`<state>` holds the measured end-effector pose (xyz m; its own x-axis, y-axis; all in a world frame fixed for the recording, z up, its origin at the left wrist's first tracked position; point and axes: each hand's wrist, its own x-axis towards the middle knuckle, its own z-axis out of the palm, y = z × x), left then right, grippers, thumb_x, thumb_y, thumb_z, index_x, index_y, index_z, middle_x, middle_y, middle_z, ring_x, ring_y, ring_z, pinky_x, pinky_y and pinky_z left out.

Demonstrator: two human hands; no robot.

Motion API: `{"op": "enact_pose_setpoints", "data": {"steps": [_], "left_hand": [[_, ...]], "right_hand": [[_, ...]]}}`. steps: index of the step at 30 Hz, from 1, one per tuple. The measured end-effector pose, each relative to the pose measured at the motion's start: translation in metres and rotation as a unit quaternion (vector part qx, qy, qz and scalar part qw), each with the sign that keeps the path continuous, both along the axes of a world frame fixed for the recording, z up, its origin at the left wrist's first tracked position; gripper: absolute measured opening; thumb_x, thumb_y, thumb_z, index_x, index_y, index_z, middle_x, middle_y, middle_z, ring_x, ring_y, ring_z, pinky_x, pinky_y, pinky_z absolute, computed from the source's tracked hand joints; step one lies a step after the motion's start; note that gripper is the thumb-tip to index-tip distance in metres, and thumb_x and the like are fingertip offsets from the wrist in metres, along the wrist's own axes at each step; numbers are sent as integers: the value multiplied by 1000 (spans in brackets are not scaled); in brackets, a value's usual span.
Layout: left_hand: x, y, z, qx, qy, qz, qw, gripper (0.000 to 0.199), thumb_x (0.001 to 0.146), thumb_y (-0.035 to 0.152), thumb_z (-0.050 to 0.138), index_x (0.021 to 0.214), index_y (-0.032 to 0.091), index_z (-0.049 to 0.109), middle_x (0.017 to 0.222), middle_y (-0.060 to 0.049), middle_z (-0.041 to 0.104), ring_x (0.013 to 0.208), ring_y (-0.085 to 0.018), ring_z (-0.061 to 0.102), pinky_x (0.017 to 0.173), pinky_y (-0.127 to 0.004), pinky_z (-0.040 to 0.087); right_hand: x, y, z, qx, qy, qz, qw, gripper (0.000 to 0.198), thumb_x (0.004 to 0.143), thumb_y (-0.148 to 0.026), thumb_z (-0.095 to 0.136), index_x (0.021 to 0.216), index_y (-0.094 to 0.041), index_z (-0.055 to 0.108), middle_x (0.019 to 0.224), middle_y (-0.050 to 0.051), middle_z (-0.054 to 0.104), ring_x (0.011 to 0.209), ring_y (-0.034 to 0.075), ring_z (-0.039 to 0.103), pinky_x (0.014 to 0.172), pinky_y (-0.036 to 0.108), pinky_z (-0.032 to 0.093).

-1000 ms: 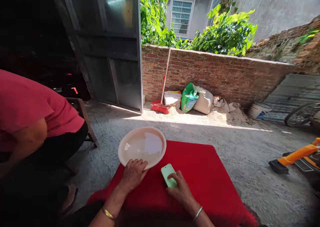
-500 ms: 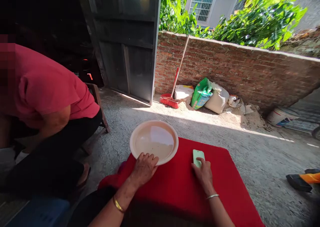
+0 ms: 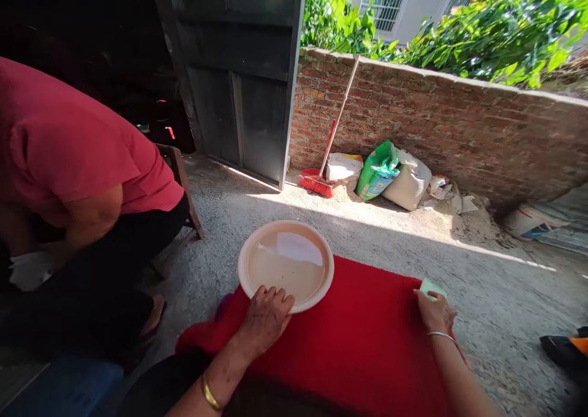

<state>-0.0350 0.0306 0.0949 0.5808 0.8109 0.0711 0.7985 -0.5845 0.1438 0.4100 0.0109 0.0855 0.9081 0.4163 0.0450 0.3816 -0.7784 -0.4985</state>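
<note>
A pale pink basin holding water stands at the far left corner of the red-covered table. My left hand is closed over the basin's near rim, fingers bent to the inside. At the table's right edge, my right hand grips a light green phone. Most of the phone is hidden behind the hand; its upper end shows beyond the fingers.
To the left, a person in a red shirt sits on a wooden chair. A red broom, a green sack and a pale sack lean by the brick wall. A dark shoe appears at right.
My right hand has moved right with the phone, from the table's middle to its right edge. My left hand stays on the basin rim. The view has shifted slightly.
</note>
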Motion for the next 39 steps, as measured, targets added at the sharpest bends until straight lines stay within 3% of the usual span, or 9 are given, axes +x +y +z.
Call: {"op": "enact_pose_setpoints", "data": {"steps": [5, 10, 15, 20, 23, 27, 34, 36, 39], "left_hand": [[-2, -1, -1, 7, 0, -4, 1000, 18, 89, 18, 58, 104, 24, 65, 102, -6, 70, 97, -26, 62, 86, -43, 40], [-4, -2, 4, 13, 11, -6, 1000, 21, 89, 15, 56, 105, 24, 66, 101, -6, 70, 97, -26, 62, 86, -42, 39], [-2, -2, 7, 23, 10, -5, 1000, 23, 89, 13, 54, 104, 24, 68, 101, -6, 71, 98, -27, 63, 86, -42, 40], [-5, -5, 6, 54, 3, -19, 998, 32, 91, 10, 48, 109, 25, 71, 102, -6, 73, 98, -26, 65, 86, -41, 40], [-11, 2, -8, 84, -15, -38, 996, 35, 92, 14, 45, 110, 25, 73, 105, -7, 74, 97, -26, 67, 85, -41, 42], [-16, 16, -26, 94, -23, -68, 993, 37, 91, 19, 44, 111, 25, 74, 102, -7, 76, 93, -28, 68, 81, -42, 44], [-15, 17, -29, 119, -20, -59, 991, 40, 90, 21, 39, 107, 23, 76, 96, -8, 77, 89, -30, 70, 76, -44, 46], [-13, 17, -28, 121, -20, -61, 991, 43, 91, 23, 37, 110, 22, 75, 97, -9, 77, 90, -31, 70, 76, -46, 47], [-12, 16, -25, 111, -25, -65, 991, 44, 92, 24, 36, 110, 21, 75, 98, -9, 77, 90, -32, 69, 77, -47, 47]], "right_hand": [[-110, 49, -17, -11, 47, 142, 989, 53, 80, -46, 60, 125, -18, 65, 117, 18, 55, 99, 32, 63, 82, 41, 48], [-198, 71, -28, 37, 83, 334, 938, 34, 74, -32, 71, 107, -25, 73, 103, 4, 56, 92, 20, 61, 84, 31, 47], [-158, 41, -14, 71, 104, 365, 923, 28, 62, -27, 77, 91, -26, 75, 93, -1, 59, 88, 18, 61, 81, 26, 47], [-53, -20, 12, 67, 49, 128, 988, 41, 75, -37, 63, 109, -16, 68, 99, 9, 62, 94, 27, 61, 83, 36, 47], [-26, -43, 17, 50, 29, 10, 998, 41, 77, -37, 61, 111, -15, 65, 99, 12, 64, 92, 29, 63, 78, 37, 48], [-66, -28, -2, 39, 36, 35, 998, 35, 77, -31, 64, 109, -17, 67, 104, 12, 63, 90, 26, 64, 78, 35, 48], [-213, -10, -37, 64, 105, 331, 936, 46, 47, -19, 87, 89, -32, 74, 98, -3, 61, 91, 17, 62, 76, 24, 47], [-211, -20, -37, 79, 122, 353, 924, 47, 43, -19, 89, 86, -32, 75, 94, -5, 61, 87, 16, 62, 74, 23, 46], [-164, -39, -27, 94, 104, 270, 953, 38, 58, -22, 83, 94, -28, 74, 97, -2, 61, 90, 17, 62, 76, 25, 47]]}}
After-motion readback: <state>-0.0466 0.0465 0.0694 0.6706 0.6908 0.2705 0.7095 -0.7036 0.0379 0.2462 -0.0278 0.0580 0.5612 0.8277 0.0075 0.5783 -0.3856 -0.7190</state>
